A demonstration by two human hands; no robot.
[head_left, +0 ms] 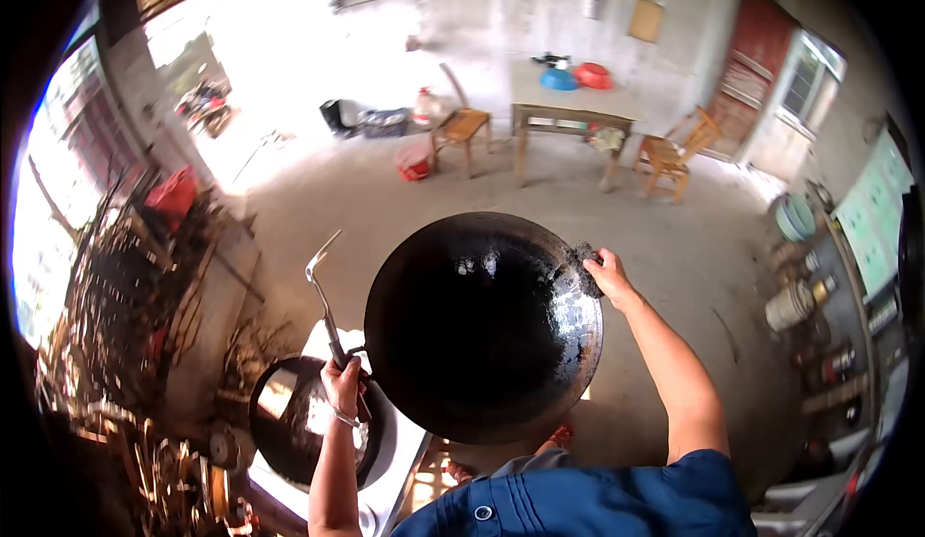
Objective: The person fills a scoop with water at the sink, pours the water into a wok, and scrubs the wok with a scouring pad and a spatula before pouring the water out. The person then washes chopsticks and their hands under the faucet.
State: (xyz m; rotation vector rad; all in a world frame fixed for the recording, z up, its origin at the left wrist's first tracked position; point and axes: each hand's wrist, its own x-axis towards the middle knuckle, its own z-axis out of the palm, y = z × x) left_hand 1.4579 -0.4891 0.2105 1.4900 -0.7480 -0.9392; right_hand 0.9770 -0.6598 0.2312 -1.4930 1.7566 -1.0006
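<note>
A large black wok (462,335) is tilted up in front of me, its inside facing me and shiny with wet patches on the right. My left hand (343,385) is closed at the wok's left edge, around its handle. A hooked metal rod with a dark grip (328,315) rises from this same fist; how the two are held together is partly hidden. At the upper right rim, my right hand (607,277) pinches a dark scouring pad (582,269) against the metal. Below my left hand, a second wok (273,441) sits in the white stove top (403,445).
Firewood (116,296) is piled at the left, with more sticks by the stove. A table (568,99) carrying blue and red basins stands at the back between wooden chairs (462,128). Shelves with jars (790,306) line the right side. Bare floor (318,190) lies ahead.
</note>
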